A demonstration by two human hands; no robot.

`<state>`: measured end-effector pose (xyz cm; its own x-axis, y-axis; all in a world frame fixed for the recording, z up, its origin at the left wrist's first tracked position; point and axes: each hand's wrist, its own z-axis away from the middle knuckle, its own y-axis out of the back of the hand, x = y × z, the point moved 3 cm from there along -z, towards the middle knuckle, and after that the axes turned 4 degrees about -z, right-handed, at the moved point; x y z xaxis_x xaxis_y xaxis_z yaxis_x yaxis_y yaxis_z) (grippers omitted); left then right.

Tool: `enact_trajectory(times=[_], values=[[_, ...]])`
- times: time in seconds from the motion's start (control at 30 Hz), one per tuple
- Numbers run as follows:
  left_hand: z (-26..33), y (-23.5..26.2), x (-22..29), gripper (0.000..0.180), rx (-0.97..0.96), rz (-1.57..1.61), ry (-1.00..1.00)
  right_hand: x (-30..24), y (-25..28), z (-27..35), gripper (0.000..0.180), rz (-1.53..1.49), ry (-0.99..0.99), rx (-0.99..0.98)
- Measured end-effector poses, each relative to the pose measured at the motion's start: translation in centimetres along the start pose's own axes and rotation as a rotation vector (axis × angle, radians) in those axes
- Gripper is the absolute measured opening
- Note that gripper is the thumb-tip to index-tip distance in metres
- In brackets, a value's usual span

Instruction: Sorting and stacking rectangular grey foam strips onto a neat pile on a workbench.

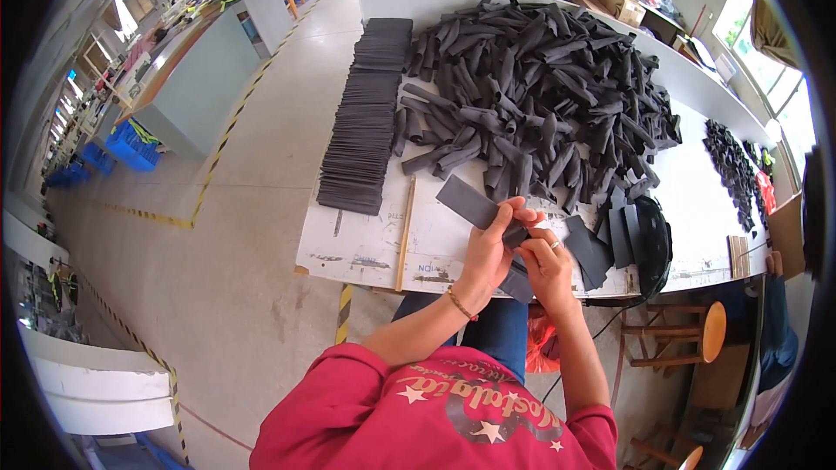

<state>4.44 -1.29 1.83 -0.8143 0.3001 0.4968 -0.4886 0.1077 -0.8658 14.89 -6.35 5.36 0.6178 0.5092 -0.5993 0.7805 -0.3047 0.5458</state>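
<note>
My left hand (489,244) grips a flat dark grey fabric piece (466,200) that sticks out up and to the left over the white table (366,248). My right hand (544,265), with a ring on one finger, pinches the lower end of the same dark piece (517,284) near the table's front edge. Both hands touch each other around it. A large heap of rolled dark fabric tubes (540,87) lies just beyond my hands.
A long neat row of stacked flat dark pieces (366,113) runs along the table's left side. A wooden stick (406,231) lies left of my hands. Loose flat pieces (601,244) and a black round object (655,244) sit to the right. A wooden stool (697,335) stands lower right.
</note>
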Motion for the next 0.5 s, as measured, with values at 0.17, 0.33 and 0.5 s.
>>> enact_trajectory(times=[0.17,0.33,0.5], values=[[0.01,0.2,-0.12,0.033,-0.018,-0.004,-0.009,0.23,-0.05,0.21,0.016,-0.019,-0.015,-0.004],[0.07,0.24,-0.08,0.032,-0.029,0.001,0.004,0.25,0.02,0.25,0.017,-0.017,-0.031,-0.02],[-0.44,0.53,0.34,0.032,-0.025,-0.03,-0.019,0.27,-0.51,0.28,0.017,-0.064,-0.151,0.014]])
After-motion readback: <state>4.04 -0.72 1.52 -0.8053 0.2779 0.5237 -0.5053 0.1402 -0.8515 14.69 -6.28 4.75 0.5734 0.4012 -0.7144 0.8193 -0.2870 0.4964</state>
